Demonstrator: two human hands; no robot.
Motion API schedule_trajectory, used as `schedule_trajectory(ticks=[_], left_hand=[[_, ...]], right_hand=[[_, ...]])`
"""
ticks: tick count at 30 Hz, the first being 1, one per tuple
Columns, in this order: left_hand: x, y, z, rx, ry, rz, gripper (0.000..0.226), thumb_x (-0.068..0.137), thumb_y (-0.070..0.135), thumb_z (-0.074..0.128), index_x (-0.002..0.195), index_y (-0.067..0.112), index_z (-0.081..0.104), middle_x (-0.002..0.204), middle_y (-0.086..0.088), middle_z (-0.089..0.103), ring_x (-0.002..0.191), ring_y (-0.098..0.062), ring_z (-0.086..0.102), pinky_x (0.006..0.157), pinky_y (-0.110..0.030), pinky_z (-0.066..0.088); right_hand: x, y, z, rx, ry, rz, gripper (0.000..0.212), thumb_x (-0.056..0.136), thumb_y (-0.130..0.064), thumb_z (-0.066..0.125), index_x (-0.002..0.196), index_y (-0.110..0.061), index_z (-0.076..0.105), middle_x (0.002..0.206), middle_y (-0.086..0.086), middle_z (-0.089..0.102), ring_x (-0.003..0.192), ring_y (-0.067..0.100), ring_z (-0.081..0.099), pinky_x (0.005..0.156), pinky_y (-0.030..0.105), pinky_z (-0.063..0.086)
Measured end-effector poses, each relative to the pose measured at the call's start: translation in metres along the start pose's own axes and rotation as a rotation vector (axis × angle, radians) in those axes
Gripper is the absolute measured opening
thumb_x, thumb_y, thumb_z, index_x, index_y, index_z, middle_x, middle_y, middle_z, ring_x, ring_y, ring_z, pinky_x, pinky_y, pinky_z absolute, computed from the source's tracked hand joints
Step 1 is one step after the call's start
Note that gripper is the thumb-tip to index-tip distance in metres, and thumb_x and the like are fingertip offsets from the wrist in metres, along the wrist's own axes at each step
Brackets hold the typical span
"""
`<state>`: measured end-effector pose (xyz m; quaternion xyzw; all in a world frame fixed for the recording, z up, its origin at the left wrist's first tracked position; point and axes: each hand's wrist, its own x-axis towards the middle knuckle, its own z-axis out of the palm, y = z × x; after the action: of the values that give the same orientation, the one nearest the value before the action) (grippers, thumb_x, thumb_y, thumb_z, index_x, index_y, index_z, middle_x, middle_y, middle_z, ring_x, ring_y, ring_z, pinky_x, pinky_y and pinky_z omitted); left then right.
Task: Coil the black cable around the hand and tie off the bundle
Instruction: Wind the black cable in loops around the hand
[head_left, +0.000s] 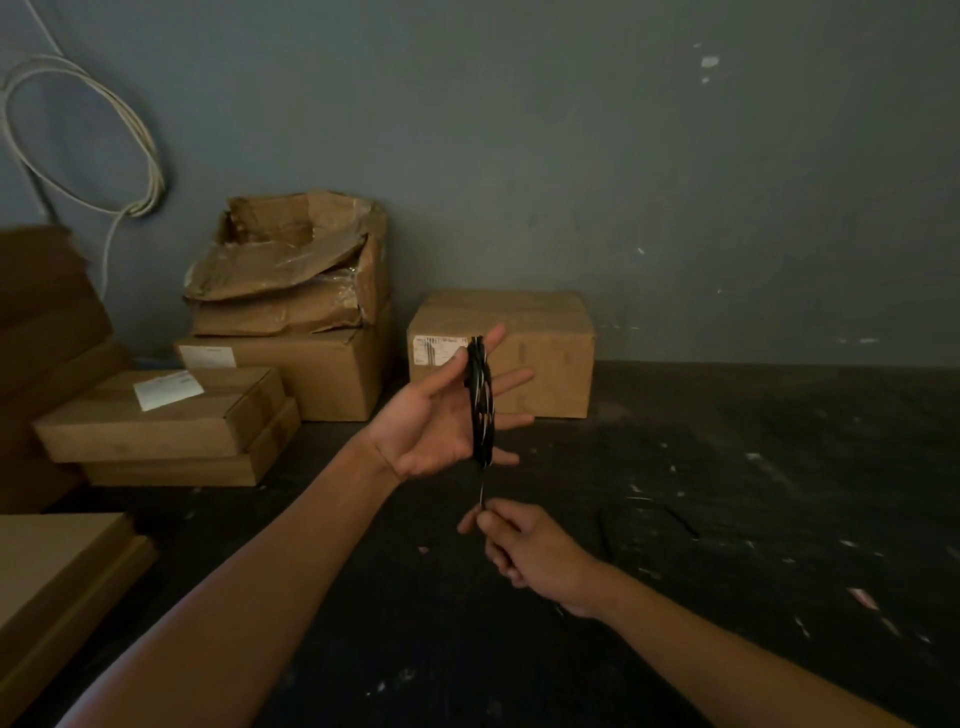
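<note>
Several loops of the black cable (480, 402) are wrapped around the fingers of my left hand (441, 415), and the coil stands pretty much vertical, long axis running top to bottom, from up by my index finger down past my pinky. That hand is palm up and toward me, fingers spread and pointing right, so it isn't squeezing anything, the coil just sits around the fingers, with my thumb resting against the upper part of it. Bundle looks flat and narrow from this angle, basically edge-on, glossy black with a few pale glints where the light catches it.

One loose tail drops straight down out of the bottom of the coil to my right hand (524, 551), which is curled shut and pinching the cable end between thumb and fingertips. That stretch looks taut-ish and thin, kind of blurry honestly.

All of this is up in the air above a dark scuffed floor (727, 493) with pale flecks on it. Right behind the coil is a closed cardboard box (545, 353) with a label, so the black cable partly overlaps it. Further left there's a torn open box (301, 270) stacked on another one, and some flat boxes (166, 415) with a white label. A loop of white cable (83, 135) hangs on the grey-blue wall (623, 156) top left.
</note>
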<state>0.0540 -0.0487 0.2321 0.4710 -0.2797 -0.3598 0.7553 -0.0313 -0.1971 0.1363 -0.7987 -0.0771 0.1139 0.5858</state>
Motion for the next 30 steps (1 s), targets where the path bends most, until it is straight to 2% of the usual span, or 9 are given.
schedule_trajectory(ticks=[8,14,18,20,22,24,26,28,30], left_hand=[[-0.007,-0.01,-0.017,0.073,0.18,-0.025,0.042,0.094,0.05,0.038,0.134,0.054,0.047,0.159,-0.001,0.03,0.145,-0.042,0.022,0.109,-0.072,0.014],[-0.012,-0.023,-0.02,0.143,0.259,-0.081,0.04,0.095,0.045,0.039,0.133,0.05,0.051,0.16,-0.003,0.025,0.147,-0.038,0.016,0.114,-0.065,0.009],[-0.019,-0.033,-0.022,0.169,0.237,-0.159,0.041,0.098,0.043,0.036,0.137,0.047,0.048,0.16,-0.005,0.024,0.145,-0.036,0.023,0.111,-0.058,0.022],[-0.021,-0.036,-0.018,0.203,0.213,-0.177,0.043,0.098,0.042,0.038,0.14,0.042,0.047,0.155,-0.005,0.032,0.133,-0.027,0.041,0.108,-0.056,0.027],[-0.024,-0.037,-0.012,0.276,0.21,-0.219,0.042,0.095,0.041,0.041,0.135,0.035,0.051,0.145,-0.005,0.043,0.12,-0.022,0.047,0.108,-0.056,0.03],[-0.026,-0.039,-0.009,0.301,0.206,-0.26,0.036,0.091,0.041,0.043,0.125,0.036,0.053,0.135,-0.001,0.05,0.117,-0.021,0.048,0.101,-0.049,0.037],[-0.025,-0.04,-0.006,0.298,0.181,-0.292,0.031,0.093,0.038,0.043,0.122,0.037,0.053,0.133,0.004,0.051,0.117,-0.018,0.048,0.098,-0.046,0.037],[-0.024,-0.04,-0.001,0.302,0.166,-0.307,0.026,0.099,0.033,0.038,0.12,0.037,0.052,0.132,0.005,0.052,0.114,-0.014,0.049,0.093,-0.041,0.041],[-0.023,-0.04,0.003,0.324,0.126,-0.329,0.029,0.1,0.033,0.035,0.124,0.039,0.05,0.139,0.005,0.048,0.12,-0.015,0.046,0.098,-0.044,0.037]], right_hand=[[-0.009,-0.015,0.004,-0.424,0.099,-0.233,0.023,0.103,-0.029,0.04,0.112,-0.025,0.062,0.065,-0.004,0.051,0.054,0.006,0.045,0.051,0.022,0.038],[-0.015,-0.041,-0.013,-0.686,0.075,-0.277,0.023,0.099,-0.037,0.049,0.101,-0.022,0.067,0.078,-0.003,0.066,0.065,0.008,0.059,0.063,0.033,0.051],[-0.014,-0.064,-0.032,-0.857,0.084,-0.295,0.016,0.097,-0.038,0.052,0.1,-0.028,0.064,0.074,-0.009,0.061,0.063,0.003,0.058,0.057,0.021,0.044],[-0.011,-0.076,-0.044,-0.894,0.094,-0.273,0.014,0.095,-0.038,0.055,0.098,-0.027,0.064,0.073,-0.011,0.059,0.06,0.001,0.055,0.055,0.019,0.038],[-0.008,-0.088,-0.057,-0.921,0.106,-0.271,0.012,0.094,-0.036,0.058,0.096,-0.027,0.065,0.081,-0.011,0.063,0.06,-0.001,0.052,0.055,0.018,0.037],[-0.005,-0.1,-0.067,-0.998,0.126,-0.285,0.014,0.091,-0.039,0.06,0.097,-0.027,0.065,0.092,-0.009,0.069,0.064,0.001,0.055,0.056,0.02,0.042],[-0.004,-0.11,-0.074,-1.087,0.149,-0.293,0.018,0.09,-0.042,0.061,0.097,-0.026,0.066,0.089,-0.006,0.068,0.074,0.008,0.06,0.062,0.024,0.047],[-0.002,-0.118,-0.08,-1.133,0.158,-0.304,0.019,0.09,-0.042,0.061,0.096,-0.025,0.066,0.086,-0.005,0.067,0.078,0.01,0.06,0.062,0.024,0.044],[0.001,-0.122,-0.085,-1.143,0.153,-0.324,0.018,0.089,-0.042,0.062,0.094,-0.025,0.067,0.087,-0.005,0.068,0.082,0.011,0.061,0.062,0.025,0.043]])
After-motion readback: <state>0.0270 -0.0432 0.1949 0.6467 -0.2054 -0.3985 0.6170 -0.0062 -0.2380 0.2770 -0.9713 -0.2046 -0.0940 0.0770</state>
